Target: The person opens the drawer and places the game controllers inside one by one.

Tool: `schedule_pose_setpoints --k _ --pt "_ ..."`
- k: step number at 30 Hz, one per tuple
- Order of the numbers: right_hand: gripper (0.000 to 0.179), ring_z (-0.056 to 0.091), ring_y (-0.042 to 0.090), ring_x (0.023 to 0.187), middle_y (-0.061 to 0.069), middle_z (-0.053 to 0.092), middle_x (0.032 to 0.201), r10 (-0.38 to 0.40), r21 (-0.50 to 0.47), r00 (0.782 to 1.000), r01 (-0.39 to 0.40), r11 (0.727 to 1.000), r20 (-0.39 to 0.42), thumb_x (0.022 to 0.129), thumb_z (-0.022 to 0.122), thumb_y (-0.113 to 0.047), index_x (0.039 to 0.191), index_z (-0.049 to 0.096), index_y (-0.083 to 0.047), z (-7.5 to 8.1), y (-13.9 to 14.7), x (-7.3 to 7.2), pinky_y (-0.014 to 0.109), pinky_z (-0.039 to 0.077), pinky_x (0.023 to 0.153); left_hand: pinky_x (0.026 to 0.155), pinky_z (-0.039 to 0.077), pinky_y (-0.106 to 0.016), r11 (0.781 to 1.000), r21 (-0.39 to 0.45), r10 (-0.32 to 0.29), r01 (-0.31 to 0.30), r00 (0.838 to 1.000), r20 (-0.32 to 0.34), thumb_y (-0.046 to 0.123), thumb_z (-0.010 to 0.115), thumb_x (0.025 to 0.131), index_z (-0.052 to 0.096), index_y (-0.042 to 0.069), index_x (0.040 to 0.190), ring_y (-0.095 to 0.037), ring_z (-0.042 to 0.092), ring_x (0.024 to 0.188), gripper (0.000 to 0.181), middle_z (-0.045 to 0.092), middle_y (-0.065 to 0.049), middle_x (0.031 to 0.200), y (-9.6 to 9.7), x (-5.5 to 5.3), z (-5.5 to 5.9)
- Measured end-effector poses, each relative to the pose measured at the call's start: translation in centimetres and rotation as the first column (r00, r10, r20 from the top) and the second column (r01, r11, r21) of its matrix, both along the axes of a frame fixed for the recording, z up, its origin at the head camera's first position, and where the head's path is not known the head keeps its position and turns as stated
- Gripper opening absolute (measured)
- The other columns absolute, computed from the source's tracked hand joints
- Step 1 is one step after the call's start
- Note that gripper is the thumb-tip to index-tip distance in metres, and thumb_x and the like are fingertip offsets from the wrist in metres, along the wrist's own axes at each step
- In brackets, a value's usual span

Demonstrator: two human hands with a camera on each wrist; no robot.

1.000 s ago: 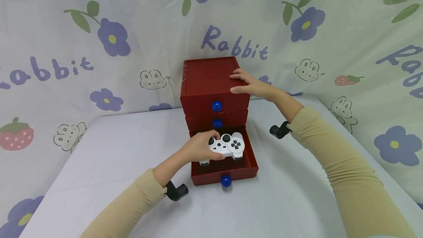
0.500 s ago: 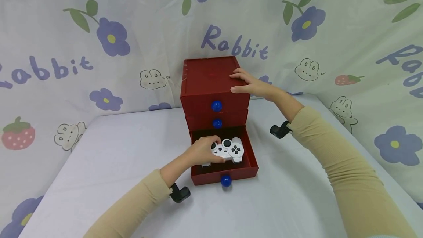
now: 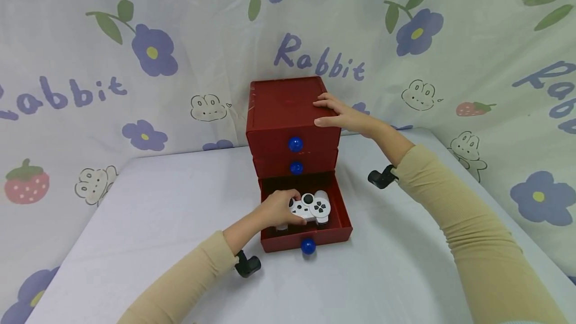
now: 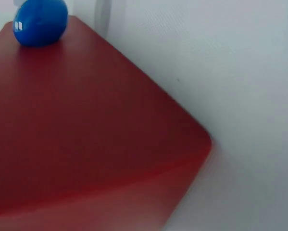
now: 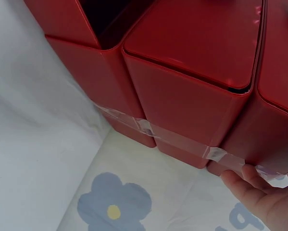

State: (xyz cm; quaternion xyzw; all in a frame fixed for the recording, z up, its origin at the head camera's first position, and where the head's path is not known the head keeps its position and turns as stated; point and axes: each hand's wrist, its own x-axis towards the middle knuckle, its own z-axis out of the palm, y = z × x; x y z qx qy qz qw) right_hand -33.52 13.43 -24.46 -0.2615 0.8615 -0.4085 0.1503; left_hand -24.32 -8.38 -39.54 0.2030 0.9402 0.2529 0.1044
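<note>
In the head view, a red unit of stacked drawers stands against the back cloth, its lowest drawer pulled out. Inside that drawer is a white game controller with black sticks. My left hand grips its left side, thumb in front and fingers behind, covering that end. Whether the controller touches the drawer floor I cannot tell. My right hand rests on the unit's top right edge with fingers spread. The right wrist view shows that hand beside the unit's side wall; the left wrist view shows neither hand nor controller.
Blue round knobs mark the drawer fronts, such as the open drawer's knob. The two upper drawers are closed. Clear tape runs across the unit's side. A white cloth covers the table, and a patterned curtain hangs behind.
My left hand has lowered the controller deeper into the open drawer, toward its front. The right hand and the drawer unit have stayed in place.
</note>
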Motion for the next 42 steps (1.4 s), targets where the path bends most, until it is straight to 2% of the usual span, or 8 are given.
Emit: schedule_pose_setpoints --k 4,7,10,16,27,42 --pt "0.065 -0.006 0.025 0.140 0.003 -0.002 0.153 0.001 -0.003 1.000 -0.001 1.000 -0.006 0.089 0.050 -0.028 0.145 0.021 -0.011 -1.0 0.2 -1.4 0.056 0.011 0.108 0.079 0.049 -0.034 0.999 -0.047 0.008 -0.008 1.000 0.010 0.034 0.076 0.073 0.058 0.009 0.112 -0.018 0.054 0.086 0.050 0.062 -0.008 0.104 0.0 -0.1 0.2" --pt "0.066 -0.006 0.022 0.140 0.000 -0.003 0.153 -0.005 -0.005 1.000 0.005 1.000 -0.013 0.089 0.052 -0.032 0.145 0.022 -0.015 -2.0 0.4 -2.6 0.056 0.011 0.108 0.089 0.046 -0.040 0.997 -0.075 -0.007 0.007 1.000 -0.003 0.032 0.075 0.075 0.058 0.008 0.116 -0.022 0.056 0.098 0.051 0.060 -0.011 0.114 0.0 -0.1 0.6" --pt "0.066 -0.006 0.020 0.140 -0.003 -0.002 0.153 -0.008 -0.002 1.000 0.008 1.000 -0.019 0.088 0.052 -0.035 0.145 0.023 -0.018 -2.3 0.5 -2.8 0.056 0.011 0.108 0.093 0.043 -0.043 0.996 -0.088 -0.022 0.021 1.000 -0.018 0.030 0.074 0.076 0.058 0.007 0.118 -0.026 0.054 0.108 0.051 0.057 -0.013 0.121 -0.1 -0.1 0.9" --pt "0.066 -0.005 0.020 0.140 -0.004 -0.001 0.153 -0.003 -0.004 1.000 0.003 1.000 -0.030 0.088 0.053 -0.037 0.144 0.024 -0.019 -2.3 0.6 -2.7 0.056 0.012 0.108 0.094 0.043 -0.044 0.997 -0.078 -0.026 0.024 0.999 -0.028 0.030 0.074 0.076 0.058 0.007 0.118 -0.028 0.052 0.111 0.050 0.055 -0.014 0.123 -0.2 -0.3 0.8" --pt "0.066 -0.005 0.020 0.140 -0.005 -0.001 0.153 -0.007 -0.004 0.999 0.006 1.000 -0.034 0.088 0.053 -0.037 0.144 0.024 -0.019 -2.4 0.6 -2.7 0.057 0.011 0.107 0.096 0.041 -0.044 0.997 -0.079 0.001 -0.003 1.000 -0.028 0.033 0.074 0.075 0.060 0.008 0.118 -0.028 0.051 0.113 0.051 0.057 -0.011 0.121 0.4 -1.2 0.7" --pt "0.067 -0.003 0.021 0.140 -0.004 0.001 0.153 -0.012 -0.011 1.000 0.012 1.000 -0.027 0.086 0.054 -0.037 0.144 0.025 -0.019 -2.3 0.6 -2.7 0.057 0.013 0.107 0.091 0.045 -0.040 0.998 -0.063 0.008 -0.009 1.000 -0.021 0.033 0.075 0.074 0.062 0.009 0.115 -0.023 0.055 0.105 0.050 0.060 -0.009 0.116 0.4 -2.0 0.6"
